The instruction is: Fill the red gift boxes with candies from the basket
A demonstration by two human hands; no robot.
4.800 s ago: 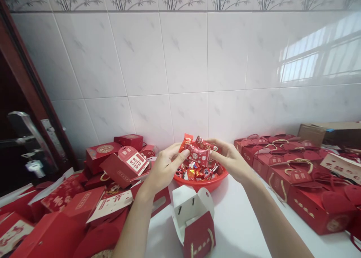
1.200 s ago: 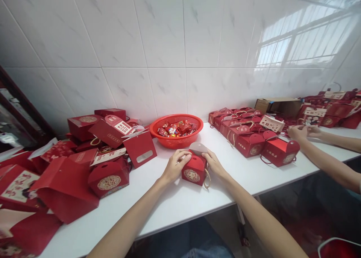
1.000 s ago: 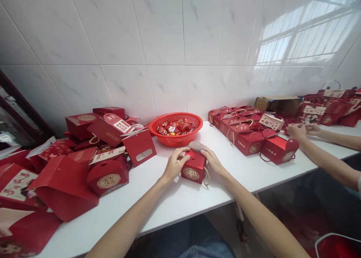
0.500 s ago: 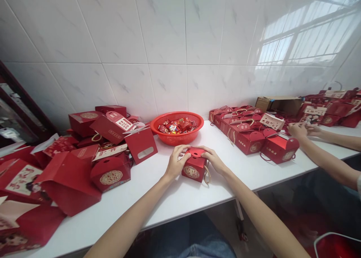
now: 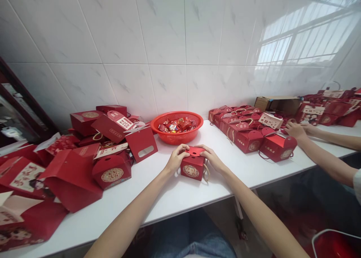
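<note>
A small red gift box (image 5: 191,171) with a round gold emblem stands on the white table in front of me. My left hand (image 5: 178,158) grips its left side, thumb and fingers at the top flap. On the opposite side my right hand (image 5: 211,157) holds the top edge with bent fingers. The upper flap with a round hole lies over the box between both hands. A twisted cord handle (image 5: 206,172) hangs down at its right side, below my right hand.
Behind the box sits a red plastic basket (image 5: 177,137) of wrapped sweets. Red boxes (image 5: 75,182) pile up on the left; rows of boxes (image 5: 249,141) stand at right. Beyond them are a cardboard carton (image 5: 278,104) and another person's hands (image 5: 297,130).
The fingers of my left hand have shifted slightly at the flap, and the box's front emblem now faces me more fully. Both hands stay on the box.
</note>
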